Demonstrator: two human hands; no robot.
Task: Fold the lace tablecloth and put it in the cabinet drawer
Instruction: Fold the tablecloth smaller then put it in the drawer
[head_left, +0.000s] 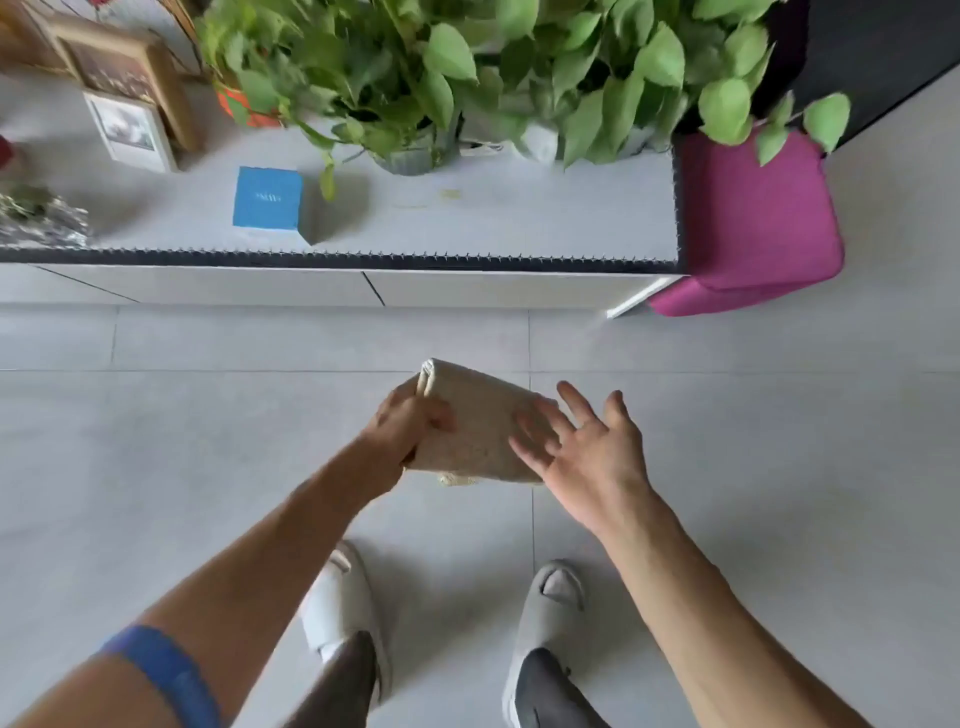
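Left hand (410, 421) is gripping the folded lace tablecloth (478, 423) at frame centre; I am spreading my right hand (587, 447) beside it, probably to steady it.

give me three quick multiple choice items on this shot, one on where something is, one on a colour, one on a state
1. The small box on the cabinet top sits:
A. left of the plants
B. on the floor
C. in the left hand

2. The bag at the cabinet's right end is:
A. yellow
B. magenta
C. black

3. The lace tablecloth is:
A. spread flat
B. in a drawer
C. folded, held

Key: 1 A, it stands on the top left of the plants. 2 B, plainly magenta. 3 C, the left hand grips the bundle; the right hand is open.
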